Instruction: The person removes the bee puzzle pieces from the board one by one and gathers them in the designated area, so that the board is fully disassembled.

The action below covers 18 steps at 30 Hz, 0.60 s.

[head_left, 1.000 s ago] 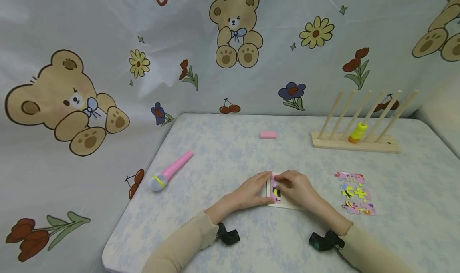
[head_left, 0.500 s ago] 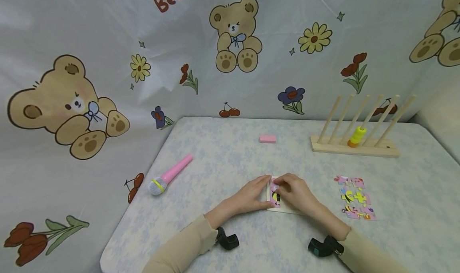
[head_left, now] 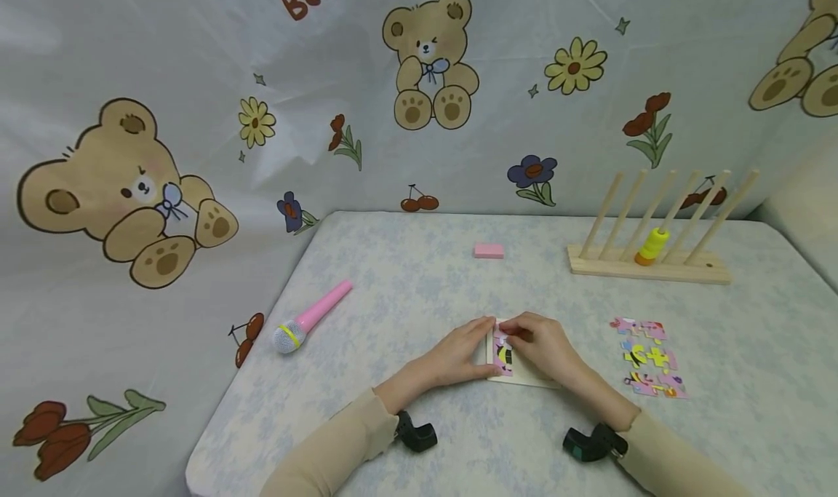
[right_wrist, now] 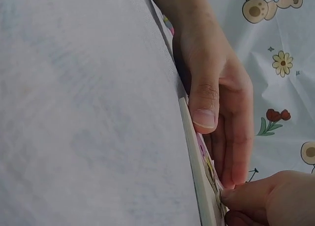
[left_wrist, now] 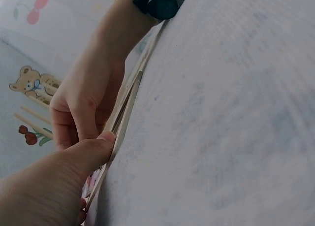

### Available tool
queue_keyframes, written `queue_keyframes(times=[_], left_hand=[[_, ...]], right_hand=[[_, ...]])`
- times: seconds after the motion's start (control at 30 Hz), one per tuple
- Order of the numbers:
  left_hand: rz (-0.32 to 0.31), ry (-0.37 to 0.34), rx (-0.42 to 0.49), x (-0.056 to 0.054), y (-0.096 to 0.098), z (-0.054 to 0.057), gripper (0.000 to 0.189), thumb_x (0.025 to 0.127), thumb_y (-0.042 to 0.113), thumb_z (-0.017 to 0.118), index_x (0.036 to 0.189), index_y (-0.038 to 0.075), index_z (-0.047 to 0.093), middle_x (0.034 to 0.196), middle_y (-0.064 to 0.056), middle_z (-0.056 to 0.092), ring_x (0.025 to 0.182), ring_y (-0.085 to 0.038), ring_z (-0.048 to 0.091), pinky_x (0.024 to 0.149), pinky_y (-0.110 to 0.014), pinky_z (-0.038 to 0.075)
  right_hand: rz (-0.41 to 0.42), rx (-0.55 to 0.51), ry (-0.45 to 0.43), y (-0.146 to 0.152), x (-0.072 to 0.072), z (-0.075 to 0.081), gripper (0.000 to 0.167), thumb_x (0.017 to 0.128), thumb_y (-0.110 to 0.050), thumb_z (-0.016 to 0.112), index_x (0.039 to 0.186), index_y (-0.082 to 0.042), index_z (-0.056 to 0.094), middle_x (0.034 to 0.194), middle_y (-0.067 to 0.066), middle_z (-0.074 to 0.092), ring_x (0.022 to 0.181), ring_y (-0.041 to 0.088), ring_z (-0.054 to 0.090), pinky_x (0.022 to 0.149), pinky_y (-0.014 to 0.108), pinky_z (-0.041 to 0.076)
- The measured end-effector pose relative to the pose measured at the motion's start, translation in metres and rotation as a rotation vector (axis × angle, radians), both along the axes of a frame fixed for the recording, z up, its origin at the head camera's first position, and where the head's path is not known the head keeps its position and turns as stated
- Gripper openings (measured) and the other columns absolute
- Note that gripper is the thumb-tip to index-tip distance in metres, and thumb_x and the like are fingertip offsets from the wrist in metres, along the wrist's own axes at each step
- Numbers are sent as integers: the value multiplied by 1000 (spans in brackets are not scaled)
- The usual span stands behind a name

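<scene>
A small wooden puzzle tray (head_left: 533,377) lies flat on the table, with joined pink puzzle pieces (head_left: 503,359) bearing a yellow-and-black print along its left side. My left hand (head_left: 455,355) holds the tray's left end, thumb at the near edge and fingertips at the far corner. In the left wrist view, the left thumb (left_wrist: 93,149) lies on the tray's rim. My right hand (head_left: 543,344) pinches a puzzle piece, mostly hidden by its fingers, at the far part of the joined pieces. The right wrist view shows the right thumb (right_wrist: 246,192) low against the printed surface.
Several loose puzzle pieces (head_left: 648,357) lie in rows to the right. Behind them stands a wooden peg rack (head_left: 648,265) with yellow and orange rings (head_left: 652,245) on one peg. A pink block (head_left: 488,251) sits at the back, and a pink toy microphone (head_left: 317,313) at left.
The head view has tilted slightly. My right fingertips have shifted a little over the pieces, uncovering more of the print below them. The left hand stays on the tray.
</scene>
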<state>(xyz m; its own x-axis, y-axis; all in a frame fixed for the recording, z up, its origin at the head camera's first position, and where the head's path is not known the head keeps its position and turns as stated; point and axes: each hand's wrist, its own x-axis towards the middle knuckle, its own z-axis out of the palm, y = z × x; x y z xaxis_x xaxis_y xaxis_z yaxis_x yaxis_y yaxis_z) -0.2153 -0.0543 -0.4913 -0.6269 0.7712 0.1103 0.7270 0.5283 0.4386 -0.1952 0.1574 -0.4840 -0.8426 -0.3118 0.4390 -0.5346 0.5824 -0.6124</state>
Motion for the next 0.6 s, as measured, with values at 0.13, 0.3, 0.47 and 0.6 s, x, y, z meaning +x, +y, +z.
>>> queue_keyframes(times=[0.13,0.3,0.47,0.6], left_hand=[[1,-9,0,0,1,1,85,89,46,61,148,-3,24,150,-15,29,138,-21,25,109,-31,24],[0,-15,0,1,1,1,85,89,46,61,148,-2,23,150,-15,28,138,-21,24,109,-32,24],[8,-22,11,1,0,1,86,89,47,62,148,-2,23,150,-15,28,138,-21,24,109,-32,24],[19,-35,17,1,2,3,88,88,47,63,148,-3,22,150,-15,28,137,-22,25,109,-31,24]], right_hand=[[22,27,68,2,-1,-3,21,75,6,74,94,-2,73,87,1,68,78,13,63,66,29,53],[37,25,110,2,-2,-4,22,74,8,75,94,-2,73,87,2,68,78,13,63,65,29,53],[33,4,58,6,-2,5,21,76,7,73,96,-2,73,89,3,69,80,15,64,67,30,54],[2,12,-42,20,-3,19,20,80,3,71,100,-3,73,92,2,69,80,15,64,67,30,53]])
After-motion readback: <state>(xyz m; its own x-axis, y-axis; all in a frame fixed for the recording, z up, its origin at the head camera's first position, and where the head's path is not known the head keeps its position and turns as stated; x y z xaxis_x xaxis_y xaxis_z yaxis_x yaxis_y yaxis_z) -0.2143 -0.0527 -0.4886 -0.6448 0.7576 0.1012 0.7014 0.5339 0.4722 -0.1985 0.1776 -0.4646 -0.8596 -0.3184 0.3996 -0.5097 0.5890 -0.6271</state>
